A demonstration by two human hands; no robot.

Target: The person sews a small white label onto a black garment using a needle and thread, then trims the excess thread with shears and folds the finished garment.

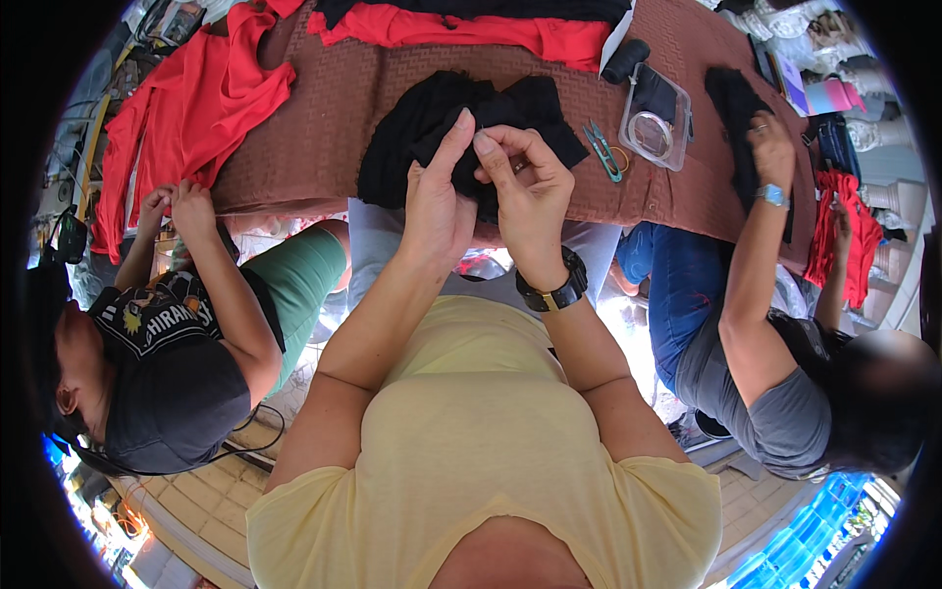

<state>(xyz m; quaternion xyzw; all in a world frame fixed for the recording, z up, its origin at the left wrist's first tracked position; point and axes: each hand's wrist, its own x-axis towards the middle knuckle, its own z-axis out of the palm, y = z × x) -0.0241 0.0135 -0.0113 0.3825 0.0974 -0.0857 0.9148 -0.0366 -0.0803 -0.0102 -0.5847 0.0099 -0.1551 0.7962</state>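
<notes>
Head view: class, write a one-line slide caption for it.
Both hands, left hand and right hand, pinch black fabric over a brown table between two seated co-workers.

Left hand (437, 201): raised over the black cloth (432, 123), thumb tip meeting the right hand's fingers (491, 142); hold on the cloth unclear.
Right hand (525, 191): fingers curled, pinching something too small to make out; black watch (554, 293) on the wrist.
Counter (324, 108): brown woven cover.
Thread snips (603, 149): teal, lying just right of the black cloth.
Clear plastic box (655, 123): beside the snips, a black spool (625, 61) above it.
Red cloth (191, 103): draped over the counter's left end; more along the far edge.
Two other people: seated left and right, each handling cloth.
</notes>
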